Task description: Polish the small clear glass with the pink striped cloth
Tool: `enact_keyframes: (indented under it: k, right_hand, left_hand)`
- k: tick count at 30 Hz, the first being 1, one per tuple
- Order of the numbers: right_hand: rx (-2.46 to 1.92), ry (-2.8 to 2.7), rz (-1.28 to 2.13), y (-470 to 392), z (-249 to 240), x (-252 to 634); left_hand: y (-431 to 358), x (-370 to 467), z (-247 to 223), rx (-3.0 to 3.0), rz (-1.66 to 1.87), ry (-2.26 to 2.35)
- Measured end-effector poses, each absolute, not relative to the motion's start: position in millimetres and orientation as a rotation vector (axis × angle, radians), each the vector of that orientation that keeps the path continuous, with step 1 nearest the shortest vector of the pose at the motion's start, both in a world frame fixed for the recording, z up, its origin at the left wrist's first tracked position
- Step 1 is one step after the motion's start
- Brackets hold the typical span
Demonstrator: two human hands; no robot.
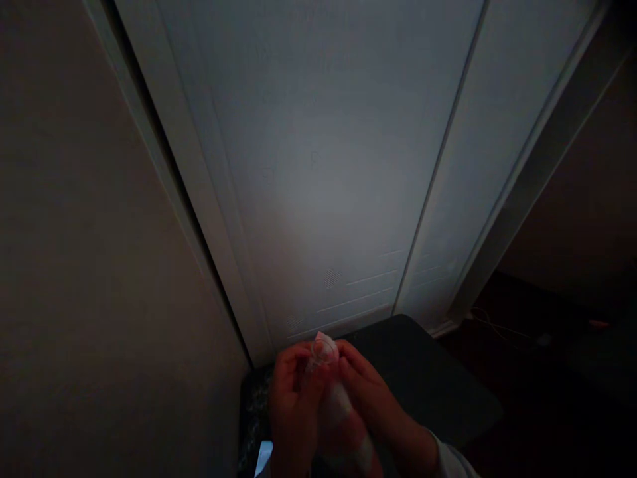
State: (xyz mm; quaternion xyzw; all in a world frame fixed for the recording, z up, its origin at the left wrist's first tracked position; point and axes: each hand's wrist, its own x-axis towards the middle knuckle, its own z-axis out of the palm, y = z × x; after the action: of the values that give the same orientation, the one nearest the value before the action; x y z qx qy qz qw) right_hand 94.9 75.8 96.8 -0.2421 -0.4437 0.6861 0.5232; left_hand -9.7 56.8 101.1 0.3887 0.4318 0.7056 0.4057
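Observation:
My left hand (292, 393) and my right hand (365, 388) are close together at the bottom centre, fingers closed from both sides on a pink-and-white patterned cloth (341, 405). It hangs down below the fingers and leaves the picture at the bottom edge. At its top, between the fingertips, shows a pale bunched end with a clear round outline (323, 350); dim light hides whether that is a separate piece. A light sleeve (450, 459) covers my right wrist.
Under the hands lies a dark, flat-topped seat or low table (423, 378). A small lit screen (264, 458) glows at its lower left. White panelled doors (338, 166) stand ahead, with a plain wall (99, 265) at left. A thin white cable (497, 326) runs across the dark floor at right.

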Motion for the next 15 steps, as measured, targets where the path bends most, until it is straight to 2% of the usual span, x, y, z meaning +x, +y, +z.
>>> enact_keyframes:
  k: [6, 15]
  right_hand:
    - [-0.624, -0.973, 1.576, 76.2, 98.0, 93.0]
    - [-0.676, -0.847, 1.509, 79.6, 97.2, 98.2]
  left_hand:
    - [57.9, -10.2, 90.5, 1.154, 1.749, 1.068]
    - [59.8, -11.9, 89.4, 1.524, 1.637, 1.310]
